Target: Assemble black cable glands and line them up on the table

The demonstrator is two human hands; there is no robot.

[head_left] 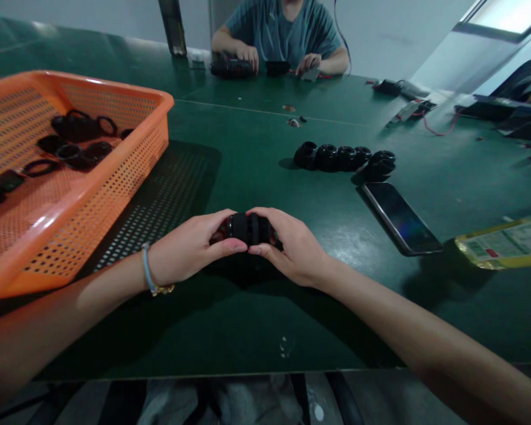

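Between my two hands is a black cylindrical part, held just above the green table near its front edge. It shows a glossy section on the left and ridged bands toward the middle. My left hand grips its left end, thumb along the near side. On the right end, my right hand is closed with thumb in front and fingers behind. The fingers partly cover both ends, so I cannot tell whether it is one piece or two pressed together. Beyond stands a row of several similar black round parts.
An orange perforated basket with black rings and parts stands at the left. To the right lie a phone and a yellow-labelled bottle. Across the table, a co-worker handles dark objects. Wired devices lie at the far right.
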